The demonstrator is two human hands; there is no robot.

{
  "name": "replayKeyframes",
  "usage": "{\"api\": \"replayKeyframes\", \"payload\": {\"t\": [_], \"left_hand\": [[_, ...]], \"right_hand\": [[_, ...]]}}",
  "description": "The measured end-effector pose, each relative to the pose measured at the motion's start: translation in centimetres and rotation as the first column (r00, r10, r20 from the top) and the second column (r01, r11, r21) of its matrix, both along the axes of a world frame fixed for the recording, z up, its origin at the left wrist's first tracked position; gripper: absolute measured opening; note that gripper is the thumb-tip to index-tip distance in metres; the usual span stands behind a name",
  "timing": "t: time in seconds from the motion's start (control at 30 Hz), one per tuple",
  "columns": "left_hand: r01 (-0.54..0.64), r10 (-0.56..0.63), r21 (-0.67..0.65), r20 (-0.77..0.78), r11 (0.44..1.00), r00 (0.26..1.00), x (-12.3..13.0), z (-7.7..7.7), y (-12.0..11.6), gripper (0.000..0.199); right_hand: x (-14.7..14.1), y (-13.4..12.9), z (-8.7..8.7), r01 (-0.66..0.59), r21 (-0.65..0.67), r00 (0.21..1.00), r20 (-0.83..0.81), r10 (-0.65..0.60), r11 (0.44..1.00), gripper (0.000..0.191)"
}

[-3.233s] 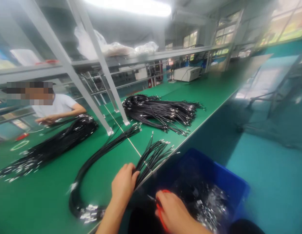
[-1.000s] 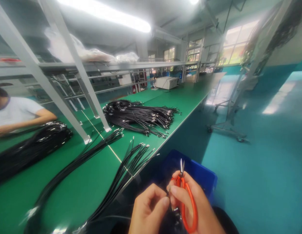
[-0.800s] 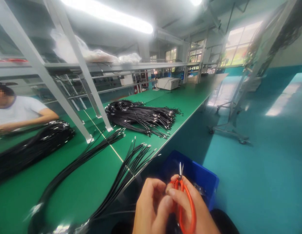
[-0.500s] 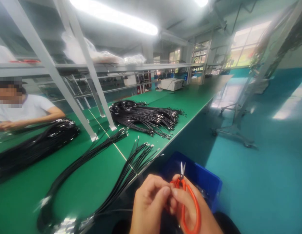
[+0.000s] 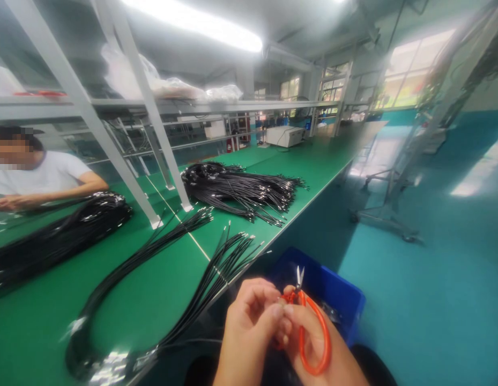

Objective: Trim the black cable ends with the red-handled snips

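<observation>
Green covers the long desk (image 5: 136, 311) in front of you, running away under a lit tube lamp (image 5: 204, 24) toward the windows, with the teal floor (image 5: 433, 300) to your right. Pale metal posts stand on it and a shelf (image 5: 257, 105) crosses above, carrying clear plastic bags (image 5: 182, 89).

Your two hands are together, off the near edge of the desk, fingertips meeting. Your right hand (image 5: 309, 324) has its fingers curled around the orange-handled scissors (image 5: 326, 343), one handle loop swung outward; the blades point up, slightly apart, with nothing visible between them. Your left hand (image 5: 249, 324) is drawn into a pinch, thumb against forefinger, right beside the right thumb. Whatever that grip has hold of is too small and too covered to tell. One thin dark strand leads from the desk's edge toward your left hand, but you cannot see where it ends.

On the desk to your left lies the black cable bundle (image 5: 196, 297), bent into a U, its loose metal-tipped ends fanned out near the edge. Farther on sits a larger cable pile (image 5: 240, 190), and well beyond it a white box (image 5: 284, 138).

Across from you, at far left, a co-worker in a white top (image 5: 51, 171) sits behind another heap of black cables (image 5: 67, 228). Beyond your scissors, below the desk, you have a blue bin (image 5: 345, 292) with dark, shiny bits inside.
</observation>
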State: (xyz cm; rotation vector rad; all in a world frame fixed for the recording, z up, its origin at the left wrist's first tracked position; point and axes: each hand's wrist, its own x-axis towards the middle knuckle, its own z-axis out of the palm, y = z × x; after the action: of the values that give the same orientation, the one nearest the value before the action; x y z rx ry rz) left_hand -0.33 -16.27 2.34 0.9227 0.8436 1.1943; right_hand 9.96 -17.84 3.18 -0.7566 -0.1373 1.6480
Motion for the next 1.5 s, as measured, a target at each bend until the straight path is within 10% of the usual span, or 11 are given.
{"api": "replayKeyframes", "payload": {"t": [0.2,0.3,0.47,0.67,0.8,1.0,1.5], "left_hand": [[-0.136,0.175,0.173,-0.234,0.975,0.957,-1.0,-0.2,0.3,0.016],[-0.199,0.416,0.478,-0.408,0.856,0.813,-1.6,0.2,0.1,0.008],[0.124,0.701,0.823,-0.543,0.555,0.463,-1.9,0.5,-0.1,0.027],[0.178,0.721,0.823,-0.56,0.539,0.408,-2.0,0.4,0.2,0.021],[0.055,0.658,0.773,-0.572,0.632,0.49,-2.6,0.6,0.1,0.017],[-0.048,0.159,0.29,-0.372,0.956,0.915,-1.1,0.8,-0.9,0.012],[-0.012,0.03,0.089,-0.209,0.996,0.977,-1.8,-0.1,-0.3,0.04]], "right_hand": [[0.5,0.0,0.4,0.021,-0.011,1.0,-0.002,-0.021,1.0,0.021],[0.6,0.1,0.4,0.036,-0.009,0.999,-0.019,-0.037,0.999,0.021],[0.2,0.2,-0.1,-0.01,0.043,0.999,-0.045,0.012,0.999,0.016],[0.2,0.3,-0.1,-0.02,0.1,0.997,-0.069,0.027,0.995,0.014],[0.2,0.3,0.4,0.027,0.038,1.0,-0.014,-0.027,0.999,0.02],[-0.7,0.7,-0.4,0.037,0.148,0.999,-0.015,-0.035,0.988,0.013],[-1.3,1.3,0.3,0.039,0.266,0.949,0.292,-0.119,0.963,0.034]]}}
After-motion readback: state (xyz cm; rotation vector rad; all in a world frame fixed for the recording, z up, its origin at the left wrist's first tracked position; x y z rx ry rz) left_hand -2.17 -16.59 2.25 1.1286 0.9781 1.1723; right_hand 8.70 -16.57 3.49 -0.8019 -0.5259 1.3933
